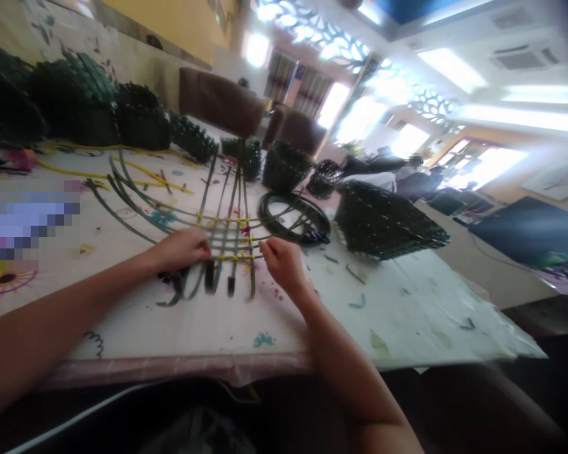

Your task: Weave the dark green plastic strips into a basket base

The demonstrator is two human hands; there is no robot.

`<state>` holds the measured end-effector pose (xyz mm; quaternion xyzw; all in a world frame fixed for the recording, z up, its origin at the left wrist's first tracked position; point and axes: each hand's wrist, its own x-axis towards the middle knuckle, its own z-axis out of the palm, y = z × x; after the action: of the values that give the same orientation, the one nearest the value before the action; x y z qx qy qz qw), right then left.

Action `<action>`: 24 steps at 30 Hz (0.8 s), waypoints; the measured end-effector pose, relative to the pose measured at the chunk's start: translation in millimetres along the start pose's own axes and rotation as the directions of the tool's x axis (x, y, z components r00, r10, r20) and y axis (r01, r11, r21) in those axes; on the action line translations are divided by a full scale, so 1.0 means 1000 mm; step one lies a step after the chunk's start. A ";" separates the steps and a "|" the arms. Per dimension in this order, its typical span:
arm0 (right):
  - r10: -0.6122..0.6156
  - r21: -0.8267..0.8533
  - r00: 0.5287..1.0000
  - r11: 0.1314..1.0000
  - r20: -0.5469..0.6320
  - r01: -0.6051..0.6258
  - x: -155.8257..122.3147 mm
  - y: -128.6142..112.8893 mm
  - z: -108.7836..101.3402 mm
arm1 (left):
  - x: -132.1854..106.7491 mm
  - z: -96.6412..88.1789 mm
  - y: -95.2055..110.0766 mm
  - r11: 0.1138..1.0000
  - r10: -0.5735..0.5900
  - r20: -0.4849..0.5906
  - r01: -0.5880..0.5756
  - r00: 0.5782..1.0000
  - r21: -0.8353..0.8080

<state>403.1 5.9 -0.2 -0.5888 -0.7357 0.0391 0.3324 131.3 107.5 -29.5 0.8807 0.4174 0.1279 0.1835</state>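
A loose lattice of dark green flat strips [231, 239] lies on the table, crossed over and under and tied at several crossings with yellow ties. One tie [245, 231] near its right side is pink. At the lattice's left edge, my left hand [182, 249] is closed with its fingers on a green strip. Opposite it, my right hand [284, 261] pinches a green strip at the right edge. Long strip ends fan out to the left and away from me, while shorter ends curl toward me. Both hands partly cover the strips they hold.
Behind my right hand lies a coil of green strip [265, 217]. A large woven basket [385, 221] rests on its side to the right. More dark green baskets [142, 120] line the back. Yellow strips [78, 171] and offcuts lie on the flowered tablecloth [194, 337].
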 end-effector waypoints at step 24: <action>0.129 0.593 0.975 0.777 0.181 -0.213 0.011 -0.045 0.070 | -0.019 -0.003 0.036 0.892 -0.231 -0.269 0.093 0.935 -0.442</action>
<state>327.0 25.5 -29.1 -0.5112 -0.6472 0.3419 0.4504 143.1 72.5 -12.5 0.7499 0.4765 0.3377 0.3108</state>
